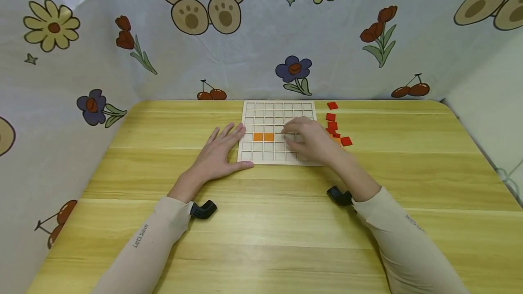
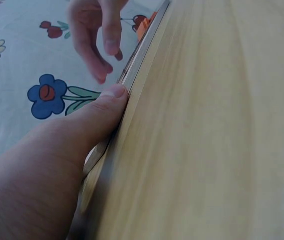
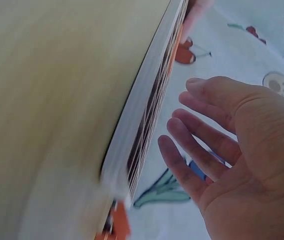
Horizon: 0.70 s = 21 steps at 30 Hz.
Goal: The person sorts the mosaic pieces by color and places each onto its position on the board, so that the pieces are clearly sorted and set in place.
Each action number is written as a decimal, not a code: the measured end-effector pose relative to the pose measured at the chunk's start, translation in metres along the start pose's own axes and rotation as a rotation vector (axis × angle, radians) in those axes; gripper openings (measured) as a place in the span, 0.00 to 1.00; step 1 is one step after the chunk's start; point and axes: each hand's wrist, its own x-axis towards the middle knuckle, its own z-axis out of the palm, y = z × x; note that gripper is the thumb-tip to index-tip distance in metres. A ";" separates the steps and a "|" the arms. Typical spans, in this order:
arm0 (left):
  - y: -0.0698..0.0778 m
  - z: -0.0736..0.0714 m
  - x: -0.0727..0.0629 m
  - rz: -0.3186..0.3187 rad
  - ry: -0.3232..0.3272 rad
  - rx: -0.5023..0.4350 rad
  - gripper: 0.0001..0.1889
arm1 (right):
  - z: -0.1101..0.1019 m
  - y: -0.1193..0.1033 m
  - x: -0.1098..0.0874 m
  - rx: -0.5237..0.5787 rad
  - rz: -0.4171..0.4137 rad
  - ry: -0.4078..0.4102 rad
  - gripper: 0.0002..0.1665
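A pale wooden grid board (image 1: 267, 154) lies toward the back of the table. Two orange square tiles (image 1: 263, 137) sit side by side in its cells, left of the middle. My left hand (image 1: 218, 155) spreads its fingers at the board's left side; in the left wrist view its thumb (image 2: 104, 107) presses along the front edge. Over the right part of the board hovers my right hand (image 1: 308, 139). In the right wrist view its fingers (image 3: 201, 145) are loosely bent and apart, with nothing between them.
Several red tiles (image 1: 333, 125) lie scattered right of the board, with orange ones partly hidden behind the right hand. The wooden table (image 1: 261, 221) meets a patterned cloth (image 1: 253, 67) at the back. Black wrist cameras (image 1: 204, 210) sit at both sleeves.
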 end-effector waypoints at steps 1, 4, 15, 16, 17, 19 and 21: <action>0.000 0.000 0.000 0.002 0.000 0.000 0.57 | -0.003 0.003 -0.004 0.007 0.014 0.004 0.16; 0.000 0.000 0.000 0.006 0.000 -0.003 0.57 | -0.012 0.015 -0.014 0.019 0.041 0.022 0.15; -0.001 0.001 -0.001 0.010 0.005 0.003 0.57 | -0.038 0.059 -0.047 -0.006 0.090 0.080 0.17; -0.001 0.001 -0.001 0.009 0.004 0.004 0.57 | -0.039 0.061 -0.049 -0.008 0.098 0.083 0.17; -0.001 0.001 -0.001 0.009 0.003 0.005 0.57 | -0.040 0.063 -0.051 -0.011 0.107 0.085 0.17; 0.000 0.000 -0.001 0.008 0.002 0.006 0.57 | -0.042 0.065 -0.053 -0.013 0.125 0.084 0.17; 0.000 0.000 -0.001 0.010 -0.001 0.007 0.57 | -0.042 0.067 -0.053 -0.015 0.135 0.074 0.17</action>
